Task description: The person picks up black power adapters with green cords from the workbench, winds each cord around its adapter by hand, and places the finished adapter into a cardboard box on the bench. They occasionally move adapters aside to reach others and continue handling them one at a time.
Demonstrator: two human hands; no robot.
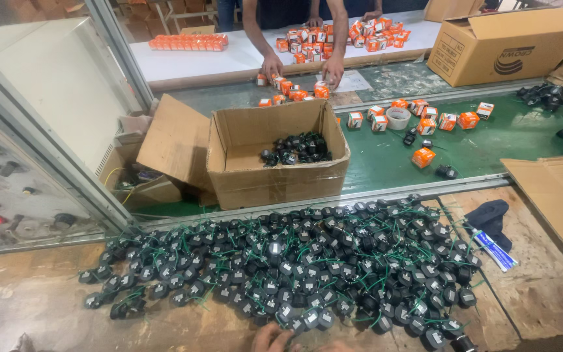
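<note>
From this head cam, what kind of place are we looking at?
Likely a small factory packing line. A big heap of black parts with green wires covers the wooden bench, an open carton holds more, and a co-worker across the green belt sorts small orange boxes.

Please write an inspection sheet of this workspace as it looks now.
Surface: worn wooden bench.
Job's things: big heap of small black round parts with green wires.
Clutter: open brown cardboard box holding a few black parts; small orange boxes; tape roll.
Grippers: one hand touches the heap's near edge; which hand cannot be told.
Cables: yellow wire.
Surroundings: green conveyor belt; another person's hands opposite.
</note>
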